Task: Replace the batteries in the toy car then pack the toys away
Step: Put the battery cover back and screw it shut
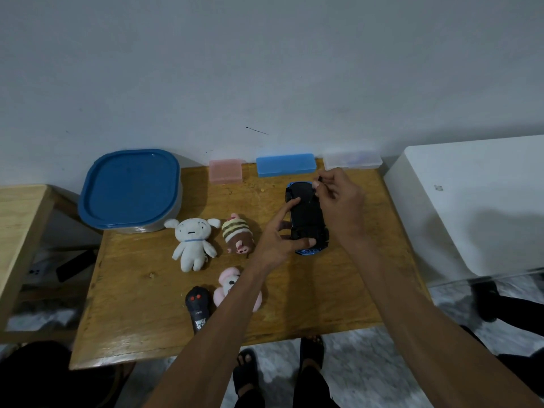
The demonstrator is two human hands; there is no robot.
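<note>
In the head view, the toy car (306,219) lies belly-up on the table (147,304), long axis running away from the person; the left hand (276,240) clamps its near end, while the right hand (338,198), over its far end, pinches a small dark object (320,179).

Single head-worn wide-angle view, looking forward and steeply down from above the near edge of the wooden tabletop (132,290). Faces the white wall (265,69) behind the tabletop; wall fills the upper half. Both forearms enter from the bottom edge, feet visible below. Near range, strong edge distortion. No second view, so nothing is shared.
</note>
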